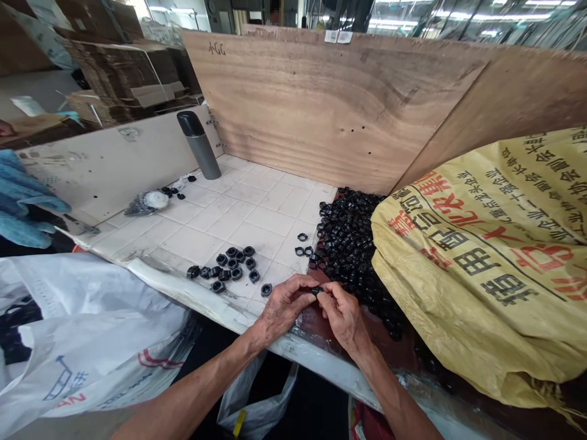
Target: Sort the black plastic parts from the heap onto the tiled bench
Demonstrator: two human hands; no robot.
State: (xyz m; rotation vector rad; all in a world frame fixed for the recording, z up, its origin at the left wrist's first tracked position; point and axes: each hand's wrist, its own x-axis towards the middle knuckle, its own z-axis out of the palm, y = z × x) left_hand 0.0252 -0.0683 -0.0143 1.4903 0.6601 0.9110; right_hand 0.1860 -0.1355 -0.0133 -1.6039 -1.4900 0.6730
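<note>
A small black plastic ring (pixel 317 291) is pinched between my two hands near the front edge of the bench. My left hand (pixel 288 304) grips it from the left with thumb and fingers, and my right hand (pixel 340 310) from the right; fingertips cover most of it. Left of my hands, several black ring-shaped parts (pixel 236 273) lie loosely grouped on the pale bench top (pixel 257 226). A few thin black rings (pixel 302 237) rest beside a large heap of black rings (pixel 351 238), just beyond my right hand.
A yellow woven sack (pixel 486 256) lies at the right against the heap. A grey thermos flask (pixel 202 146) stands at the back left, near a small plastic bag (pixel 147 203). Wooden boards (pixel 330 104) wall the bench. White sacks (pixel 92 330) and a blue cloth (pixel 27 198) are at left.
</note>
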